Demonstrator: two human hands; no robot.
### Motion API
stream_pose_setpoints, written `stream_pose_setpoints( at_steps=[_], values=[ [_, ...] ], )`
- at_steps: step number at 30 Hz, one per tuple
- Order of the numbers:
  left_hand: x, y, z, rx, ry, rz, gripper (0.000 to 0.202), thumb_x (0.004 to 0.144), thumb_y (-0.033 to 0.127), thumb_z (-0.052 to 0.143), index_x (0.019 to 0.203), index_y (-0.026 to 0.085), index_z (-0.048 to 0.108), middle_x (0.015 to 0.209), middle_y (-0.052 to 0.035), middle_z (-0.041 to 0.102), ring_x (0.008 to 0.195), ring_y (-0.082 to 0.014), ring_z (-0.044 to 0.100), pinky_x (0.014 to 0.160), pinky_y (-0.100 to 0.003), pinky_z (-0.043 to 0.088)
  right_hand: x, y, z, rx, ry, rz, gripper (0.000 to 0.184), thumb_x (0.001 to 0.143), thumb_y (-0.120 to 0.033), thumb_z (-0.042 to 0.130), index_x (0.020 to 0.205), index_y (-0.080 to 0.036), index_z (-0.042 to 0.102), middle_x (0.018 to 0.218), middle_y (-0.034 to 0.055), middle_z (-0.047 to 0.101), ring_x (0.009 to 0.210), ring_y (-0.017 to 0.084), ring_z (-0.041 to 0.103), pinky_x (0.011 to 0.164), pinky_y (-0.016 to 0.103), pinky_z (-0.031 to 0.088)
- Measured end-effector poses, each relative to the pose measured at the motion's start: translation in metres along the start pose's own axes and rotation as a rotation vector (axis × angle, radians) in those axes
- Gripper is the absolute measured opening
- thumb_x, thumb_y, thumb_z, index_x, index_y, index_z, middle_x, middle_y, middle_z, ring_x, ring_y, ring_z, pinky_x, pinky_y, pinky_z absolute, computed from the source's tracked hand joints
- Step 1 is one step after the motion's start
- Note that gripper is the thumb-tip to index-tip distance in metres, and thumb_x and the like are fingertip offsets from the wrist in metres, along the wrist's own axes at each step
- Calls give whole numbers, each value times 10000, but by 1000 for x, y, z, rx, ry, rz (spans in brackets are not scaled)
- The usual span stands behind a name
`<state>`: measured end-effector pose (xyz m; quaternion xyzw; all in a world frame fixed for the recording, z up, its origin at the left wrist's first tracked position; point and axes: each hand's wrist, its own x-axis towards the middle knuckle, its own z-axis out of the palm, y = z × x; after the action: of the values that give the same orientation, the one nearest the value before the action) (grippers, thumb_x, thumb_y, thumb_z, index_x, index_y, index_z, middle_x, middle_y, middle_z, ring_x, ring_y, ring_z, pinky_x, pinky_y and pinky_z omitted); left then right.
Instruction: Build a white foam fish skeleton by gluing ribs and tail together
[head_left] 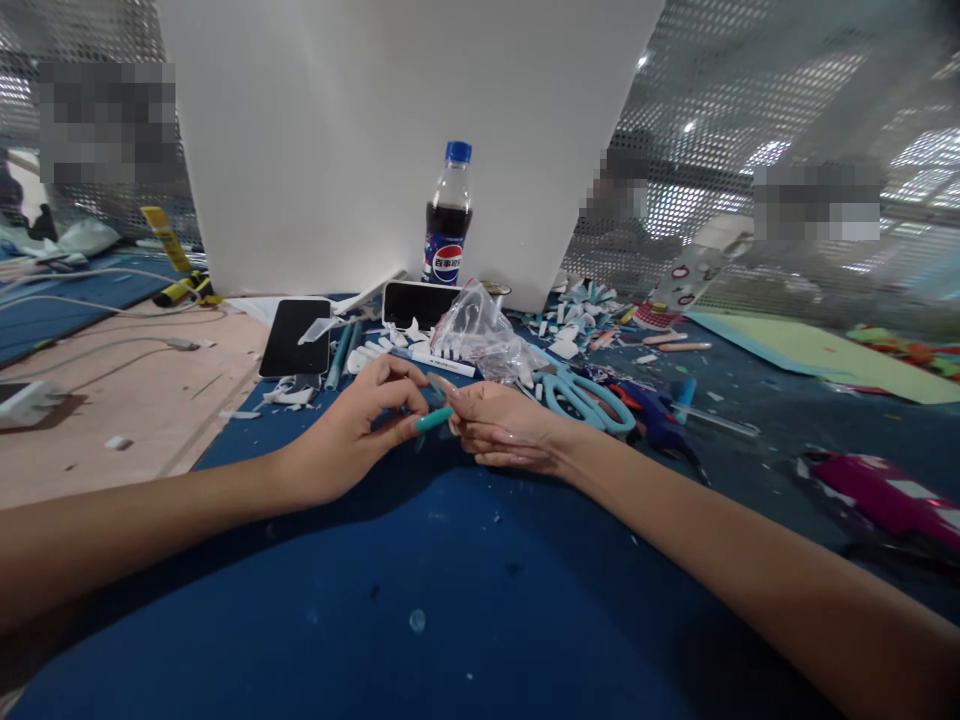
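Observation:
My left hand (367,430) is closed in a loose pinch, its fingertips meeting those of my right hand over the blue table. A bright teal tip (433,420) sticks out at the left thumb; it looks like a long painted nail, though a small strip is possible. My right hand (510,428) has its fingers curled inward and its thumb pressed to the index finger. Whatever lies between the fingertips is too small to make out. Just behind the hands are a crumpled clear plastic bag (484,330) and a white marker pen (444,364).
Light-blue scissors (581,395) and a blue glue gun (664,425) lie right of my hands. Behind stand a cola bottle (448,225) and a white board (360,130). A dark phone (296,338) lies left, white scraps (577,310) back right, a magenta tool (885,495) far right.

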<state>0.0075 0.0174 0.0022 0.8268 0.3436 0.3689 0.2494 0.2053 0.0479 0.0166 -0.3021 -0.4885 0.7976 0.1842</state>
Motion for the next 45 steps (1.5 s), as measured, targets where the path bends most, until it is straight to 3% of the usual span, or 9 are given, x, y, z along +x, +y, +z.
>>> stream_pose_setpoints(
  at_steps=[5,12,24,29,35,40,45],
  values=[
    [-3,2,0,66,-28,110,148,918,156,444,814,202,539,1073,-47,442,1079,-175,449,909,-336,422,0,-4,7,-144,73,69,429,761,-509,663,598,-141,516,280,-122,323,220,9,196,206,114,174],
    [-4,5,1,94,-18,188,152,928,109,413,852,206,502,980,-25,478,918,-123,516,784,-239,451,4,-1,4,-224,77,84,510,760,-589,616,586,-112,570,269,-105,313,238,9,188,226,118,161],
    [-5,7,1,158,-14,180,150,924,112,402,814,187,472,929,-50,522,882,-146,531,746,-262,450,1,5,6,-136,32,-41,448,808,-528,603,582,-165,469,274,-109,336,242,15,202,257,113,187],
    [-6,8,1,150,-35,182,158,915,84,400,814,183,470,895,-33,503,813,-127,503,725,-249,428,0,6,11,-84,104,-106,435,861,-519,536,611,-170,465,263,-111,338,223,17,183,242,113,187],
    [-4,8,1,140,-4,187,159,925,103,412,804,178,483,880,-31,505,815,-127,509,731,-247,428,-1,2,12,-11,92,-5,444,852,-574,508,643,-185,464,289,-125,322,207,29,169,205,136,138],
    [-5,7,0,131,24,171,159,913,93,420,798,171,497,860,-31,508,811,-134,518,715,-254,429,-2,3,7,-8,54,-62,324,822,-420,637,668,-155,531,323,-137,303,251,8,140,230,111,139],
    [-5,6,-1,54,52,147,150,904,111,447,793,168,531,845,-23,517,786,-126,513,673,-244,413,0,9,11,-19,125,-195,374,687,-436,755,608,-154,522,370,-110,396,266,-1,228,237,111,160]
  ],
)
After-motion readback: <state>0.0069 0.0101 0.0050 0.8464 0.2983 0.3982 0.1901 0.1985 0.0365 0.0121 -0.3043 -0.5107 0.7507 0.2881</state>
